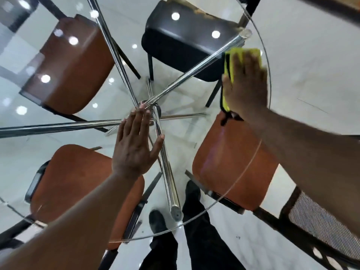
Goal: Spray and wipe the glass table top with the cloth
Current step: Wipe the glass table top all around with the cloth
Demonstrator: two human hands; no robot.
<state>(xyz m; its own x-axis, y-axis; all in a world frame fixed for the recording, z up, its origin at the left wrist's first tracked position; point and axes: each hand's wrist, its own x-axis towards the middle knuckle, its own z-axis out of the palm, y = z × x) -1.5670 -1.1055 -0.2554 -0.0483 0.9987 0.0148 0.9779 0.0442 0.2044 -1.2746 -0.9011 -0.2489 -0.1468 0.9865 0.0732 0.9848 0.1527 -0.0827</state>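
Observation:
I look down through a round glass table top on crossed chrome legs. My right hand lies flat with straight fingers on a yellow-green cloth and presses it onto the glass near the far right rim. The cloth's dark edge hangs out under my wrist. My left hand rests flat on the glass near the middle, fingers straight and together, thumb spread. No spray bottle is in view.
Under the glass stand three orange-brown chairs and a black chair. My legs and dark shoes stand at the near rim. A mesh chair back is at the lower right. Ceiling lights reflect on the glass.

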